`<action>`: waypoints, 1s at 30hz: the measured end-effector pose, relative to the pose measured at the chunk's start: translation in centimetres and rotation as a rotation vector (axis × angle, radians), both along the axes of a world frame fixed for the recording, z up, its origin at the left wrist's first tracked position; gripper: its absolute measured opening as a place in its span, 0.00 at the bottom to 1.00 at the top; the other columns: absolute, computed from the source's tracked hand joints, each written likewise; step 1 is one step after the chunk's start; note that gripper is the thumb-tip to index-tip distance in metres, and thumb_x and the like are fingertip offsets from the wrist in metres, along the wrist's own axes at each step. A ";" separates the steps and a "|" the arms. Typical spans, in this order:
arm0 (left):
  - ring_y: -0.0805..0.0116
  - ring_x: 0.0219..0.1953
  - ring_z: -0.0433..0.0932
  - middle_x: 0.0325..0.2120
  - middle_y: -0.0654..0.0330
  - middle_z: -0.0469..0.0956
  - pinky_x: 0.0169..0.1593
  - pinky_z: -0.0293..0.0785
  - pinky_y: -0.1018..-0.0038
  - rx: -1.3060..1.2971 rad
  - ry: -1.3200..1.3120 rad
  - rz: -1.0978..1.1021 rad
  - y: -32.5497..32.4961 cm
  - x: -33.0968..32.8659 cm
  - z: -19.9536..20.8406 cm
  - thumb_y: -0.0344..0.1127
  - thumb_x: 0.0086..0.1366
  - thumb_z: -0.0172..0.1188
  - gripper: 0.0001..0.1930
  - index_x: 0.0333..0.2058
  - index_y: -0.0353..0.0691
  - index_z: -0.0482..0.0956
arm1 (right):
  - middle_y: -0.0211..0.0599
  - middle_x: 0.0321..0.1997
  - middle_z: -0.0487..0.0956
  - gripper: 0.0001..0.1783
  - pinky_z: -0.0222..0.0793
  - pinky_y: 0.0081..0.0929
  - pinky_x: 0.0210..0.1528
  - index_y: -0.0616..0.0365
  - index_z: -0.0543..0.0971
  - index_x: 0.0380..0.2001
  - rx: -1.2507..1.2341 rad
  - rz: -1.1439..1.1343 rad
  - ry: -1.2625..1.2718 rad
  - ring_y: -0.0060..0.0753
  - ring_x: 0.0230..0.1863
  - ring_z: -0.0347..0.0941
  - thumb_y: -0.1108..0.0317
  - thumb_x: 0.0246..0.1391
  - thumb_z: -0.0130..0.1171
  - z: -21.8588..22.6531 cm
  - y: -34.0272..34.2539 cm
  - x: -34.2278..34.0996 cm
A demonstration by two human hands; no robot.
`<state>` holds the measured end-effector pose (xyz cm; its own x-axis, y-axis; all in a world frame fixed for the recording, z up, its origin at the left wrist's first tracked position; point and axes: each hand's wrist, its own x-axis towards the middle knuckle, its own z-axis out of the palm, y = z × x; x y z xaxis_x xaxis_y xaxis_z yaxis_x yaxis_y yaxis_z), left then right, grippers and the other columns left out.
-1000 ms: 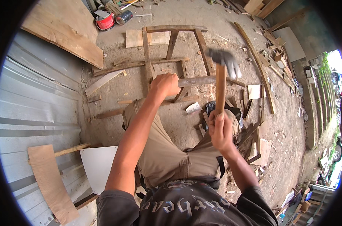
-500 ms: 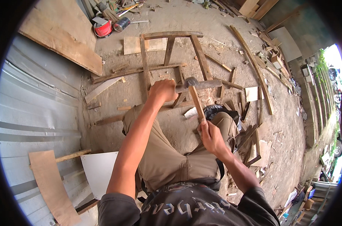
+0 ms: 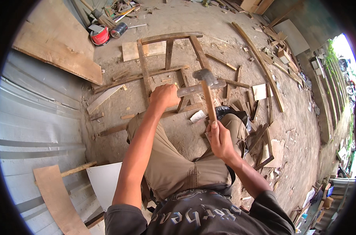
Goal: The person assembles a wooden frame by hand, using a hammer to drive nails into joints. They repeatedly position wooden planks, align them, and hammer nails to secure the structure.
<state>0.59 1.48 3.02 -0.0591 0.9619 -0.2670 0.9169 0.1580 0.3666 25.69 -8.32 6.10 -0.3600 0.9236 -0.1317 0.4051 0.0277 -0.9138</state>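
Note:
My left hand (image 3: 165,95) is closed around one end of a worn greyish wooden bar (image 3: 187,91), which points to the right across the near side of an old wooden frame (image 3: 142,64). A hammer (image 3: 209,102) with a pale wooden handle is gripped low in my right hand (image 3: 220,140). Its dark metal head hangs over the right half of the bar and hides part of it; I cannot tell whether they touch. The frame lies on the ground beyond my knees, its curved rail at the far side.
Loose wood strips and scraps lie around the frame. A long plank (image 3: 258,64) stretches along the right. A red bucket (image 3: 100,36) and a dark can (image 3: 118,30) are at the far left, near a large board (image 3: 56,43). Corrugated metal sheeting (image 3: 40,117) lines the left side.
The hammer head has come up off the bar and tilted, its handle now more upright. My left hand keeps its grip on the bar. The whole view has shifted slightly.

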 end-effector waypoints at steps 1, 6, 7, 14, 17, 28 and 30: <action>0.44 0.40 0.82 0.35 0.43 0.82 0.46 0.79 0.57 0.008 0.002 0.006 0.1 -0.1 -0.2 0.44 0.51 0.65 0.19 0.36 0.34 0.83 | 0.27 0.18 0.66 0.28 0.58 0.25 0.21 0.63 0.72 0.29 0.001 0.028 -0.069 0.19 0.19 0.60 0.49 0.71 0.38 -0.1 0.0 0.0; 0.45 0.40 0.82 0.36 0.43 0.82 0.45 0.79 0.57 -0.001 0.020 -0.025 0.0 -0.2 0.0 0.44 0.52 0.66 0.19 0.36 0.32 0.82 | 0.28 0.16 0.65 0.29 0.59 0.27 0.22 0.64 0.72 0.28 -0.031 0.042 -0.119 0.21 0.19 0.60 0.48 0.71 0.38 0.7 0.0 0.0; 0.45 0.40 0.82 0.36 0.44 0.82 0.45 0.79 0.57 -0.021 0.023 -0.022 0.0 0.1 0.3 0.44 0.52 0.66 0.20 0.35 0.31 0.82 | 0.28 0.16 0.65 0.29 0.59 0.27 0.22 0.64 0.72 0.28 -0.005 0.044 -0.124 0.21 0.19 0.60 0.48 0.71 0.38 0.7 -0.2 -0.3; 0.47 0.36 0.83 0.31 0.43 0.82 0.42 0.80 0.57 0.085 0.053 -0.074 0.2 -0.6 -2.1 0.44 0.50 0.64 0.18 0.32 0.33 0.83 | 0.33 0.16 0.65 0.28 0.60 0.32 0.23 0.65 0.72 0.28 -0.046 -0.007 -0.109 0.23 0.19 0.62 0.50 0.71 0.38 1.4 -0.4 -1.1; 0.47 0.35 0.83 0.30 0.43 0.82 0.42 0.80 0.57 0.064 0.036 -0.069 0.3 -0.5 -2.3 0.44 0.49 0.65 0.18 0.31 0.34 0.83 | 0.41 0.18 0.69 0.28 0.63 0.36 0.26 0.66 0.72 0.29 -0.042 0.025 -0.196 0.35 0.22 0.67 0.51 0.71 0.39 1.1 -0.3 -0.7; 0.51 0.41 0.82 0.37 0.50 0.83 0.47 0.78 0.59 0.098 -0.037 -0.032 -1.1 0.1 0.5 0.45 0.54 0.68 0.20 0.41 0.38 0.80 | 0.25 0.19 0.68 0.22 0.58 0.23 0.21 0.60 0.73 0.32 0.112 -0.447 0.130 0.17 0.21 0.62 0.54 0.71 0.40 -4.2 6.4 4.0; 0.53 0.46 0.80 0.41 0.52 0.82 0.51 0.76 0.59 0.273 -0.152 -0.005 -1.9 -0.3 0.1 0.45 0.55 0.69 0.21 0.42 0.39 0.78 | 0.40 0.21 0.74 0.28 0.65 0.33 0.24 0.66 0.77 0.36 0.166 -0.557 -0.115 0.30 0.22 0.71 0.50 0.70 0.41 -5.8 11.2 6.3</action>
<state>0.33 -0.39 3.16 -0.0337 0.9994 -0.0045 0.8489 0.0310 0.5276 32.03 2.89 0.25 0.1926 0.9810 0.0218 0.4961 -0.0782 -0.8647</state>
